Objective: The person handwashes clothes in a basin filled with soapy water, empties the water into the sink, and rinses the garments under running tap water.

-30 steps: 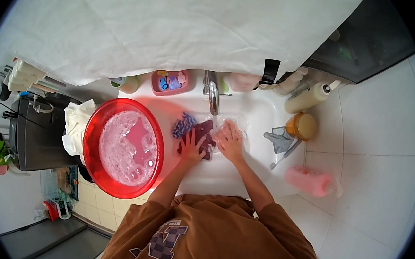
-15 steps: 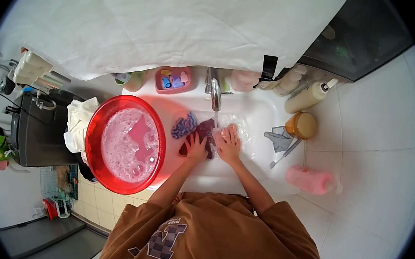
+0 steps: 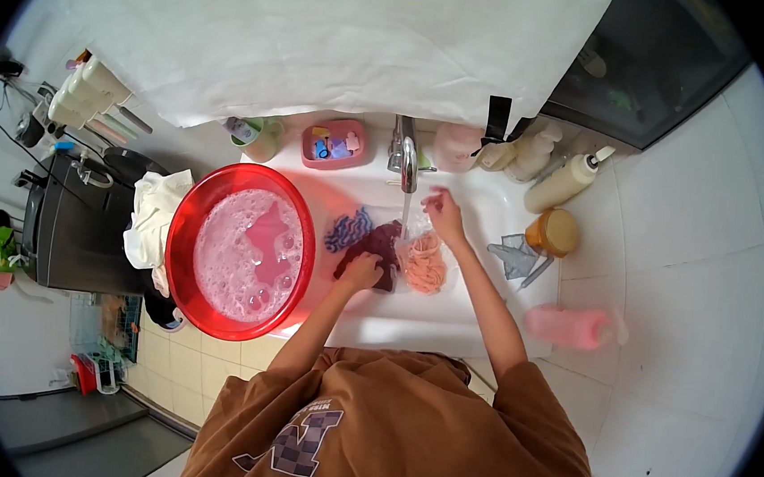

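Observation:
My left hand (image 3: pixel 362 272) is on a wet maroon cloth (image 3: pixel 384 243) in the white sink (image 3: pixel 475 313), its fingers bent into the fabric. My right hand (image 3: pixel 443 211) is raised just right of the faucet (image 3: pixel 404 153), fingers apart and holding nothing. Water runs from the spout onto the right side of the maroon cloth. Beside it, below my right hand, lies a bunched peach cloth (image 3: pixel 425 264). A crumpled blue-and-white striped cloth (image 3: pixel 349 229) sits to the left of the maroon one.
A red basin (image 3: pixel 306 264) of foamy pink water stands left, with white cloth (image 3: pixel 155 221) beyond. A pink soap tray (image 3: pixel 355 130) is behind the sink. At right are a grey cloth (image 3: pixel 515 256), an amber jar (image 3: pixel 554 232), a pump bottle (image 3: pixel 568 180) and a pink bottle (image 3: pixel 570 327).
My right hand has lifted off the peach cloth and moved up beside the faucet, uncovering the cloth. My left hand stays on the maroon cloth, its fingers now more curled. The view has shifted slightly.

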Tool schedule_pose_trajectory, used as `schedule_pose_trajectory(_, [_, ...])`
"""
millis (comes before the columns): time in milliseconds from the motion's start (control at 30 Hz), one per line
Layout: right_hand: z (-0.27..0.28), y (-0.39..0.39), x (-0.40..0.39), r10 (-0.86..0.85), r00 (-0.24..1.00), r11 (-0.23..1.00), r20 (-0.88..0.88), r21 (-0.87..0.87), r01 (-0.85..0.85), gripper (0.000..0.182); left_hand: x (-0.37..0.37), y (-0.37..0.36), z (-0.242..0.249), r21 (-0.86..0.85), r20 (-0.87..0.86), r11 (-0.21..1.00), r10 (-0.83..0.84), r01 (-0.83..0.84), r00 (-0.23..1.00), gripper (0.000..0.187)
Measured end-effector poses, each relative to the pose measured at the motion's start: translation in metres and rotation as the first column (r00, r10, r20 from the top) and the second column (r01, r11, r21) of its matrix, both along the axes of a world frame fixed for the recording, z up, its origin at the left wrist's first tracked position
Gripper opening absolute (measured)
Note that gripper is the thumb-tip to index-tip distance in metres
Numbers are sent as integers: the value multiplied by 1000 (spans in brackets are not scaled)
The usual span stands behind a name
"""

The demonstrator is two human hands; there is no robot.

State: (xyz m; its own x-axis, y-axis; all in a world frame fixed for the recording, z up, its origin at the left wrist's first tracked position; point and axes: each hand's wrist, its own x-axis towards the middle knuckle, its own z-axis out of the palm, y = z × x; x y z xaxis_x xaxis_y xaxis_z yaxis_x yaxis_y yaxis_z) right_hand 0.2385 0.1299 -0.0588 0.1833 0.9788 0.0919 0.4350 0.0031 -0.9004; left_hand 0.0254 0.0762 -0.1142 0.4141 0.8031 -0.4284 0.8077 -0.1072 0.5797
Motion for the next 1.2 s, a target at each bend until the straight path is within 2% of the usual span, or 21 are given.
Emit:
schedule_pose_trajectory(67, [21, 13, 1, 40, 978, 999, -205, 9, -39, 36, 3, -8, 0, 20, 18, 999, -34, 34, 999, 37])
schedule_pose_trajectory(100, [28, 18, 0, 45, 978, 999, -203, 14, -43, 36, 5, -15, -1, -10, 27, 996, -93, 94, 995, 36])
schedule_pose_trajectory(133, [36, 22, -2, 109, 952, 994, -284, 13, -110, 35, 5, -21, -1, -39, 38, 987, -151, 153, 988, 35])
schedule_pose_trajectory(167, [36, 26, -2, 172, 916, 984, -363, 17, -178, 34, 4, -26, -1, -34, 39, 989, -145, 147, 989, 35])
schedule_pose_trajectory(200, [35, 29, -5, 180, 915, 982, -361, 22, -185, 34, 3, -32, -1, -71, 55, 982, -171, 174, 984, 36])
schedule_pose_trajectory(267, [32, 34, -13, 178, 855, 978, -488, 185, -99, 23, 1, -40, 2, -142, 90, 963, -216, 228, 972, 38])
schedule_pose_trajectory(400, [23, 40, -25, 112, 847, 982, -520, 188, -15, 18, -3, -49, 5, -79, 157, 975, -192, 206, 969, 34])
schedule_pose_trajectory(467, [20, 42, -28, 49, 931, 975, -361, 221, 35, 17, -7, -52, 3, 29, 300, 983, -183, 182, 936, 29])
schedule_pose_trajectory(500, [14, 45, -27, 56, 920, 963, -388, 263, 52, 19, -6, -52, 22, 34, 298, 986, -166, 163, 940, 29])
schedule_pose_trajectory(600, [-3, 75, -16, -131, 990, 847, 47, 525, 87, 24, -9, -61, 73, 19, 239, 990, -137, 136, 961, 32])
schedule_pose_trajectory(633, [0, 73, -16, -117, 992, 848, 47, 525, 75, 24, -11, -61, 84, 45, 253, 993, -115, 107, 961, 30])
schedule_pose_trajectory(667, [20, 65, -16, -36, 993, 950, -110, 306, 69, 23, -13, -62, 91, 74, 267, 994, -97, 80, 959, 29])
schedule_pose_trajectory(700, [28, 61, -17, 6, 962, 997, -274, 74, 15, 22, -14, -65, 96, 136, 350, 990, -13, -37, 937, 20])
schedule_pose_trajectory(733, [34, 53, -24, 19, 963, 997, -270, 78, 2, 22, -17, -66, 101, 140, 353, 989, -3, -50, 936, 20])
schedule_pose_trajectory(800, [27, 39, -34, -144, 917, 984, -371, -153, 93, 21, -27, -68, 128, 77, 479, 986, 96, -151, 873, 16])
schedule_pose_trajectory(833, [21, 32, -36, -111, 909, 968, -402, -250, 7, 20, -34, -69, 139, 172, 453, 971, 72, -166, 889, 15])
schedule_pose_trajectory(900, [2, 17, -43, 10, 879, 891, -477, -395, -224, 19, -48, -70, 160, 169, 431, 963, 121, -212, 894, 15])
schedule_pose_trajectory(967, [-7, 0, -63, 113, 877, 819, -468, -456, -349, 21, -64, -71, 170, 221, 405, 934, 174, -281, 897, 16])
schedule_pose_trajectory(1067, [1, -18, -101, 163, 847, 782, -506, -458, -424, 27, -89, -75, 202, 263, 454, 884, 240, -386, 858, 17])
schedule_pose_trajectory(1100, [8, -22, -113, 158, 848, 781, -507, -461, -421, 27, -99, -75, 204, 186, 486, 877, 309, -442, 817, 17])
schedule_pose_trajectory(1200, [43, -25, -149, 198, 767, 794, -611, -359, -491, 34, -132, -72, 204, 253, 464, 813, 374, -525, 803, 17])
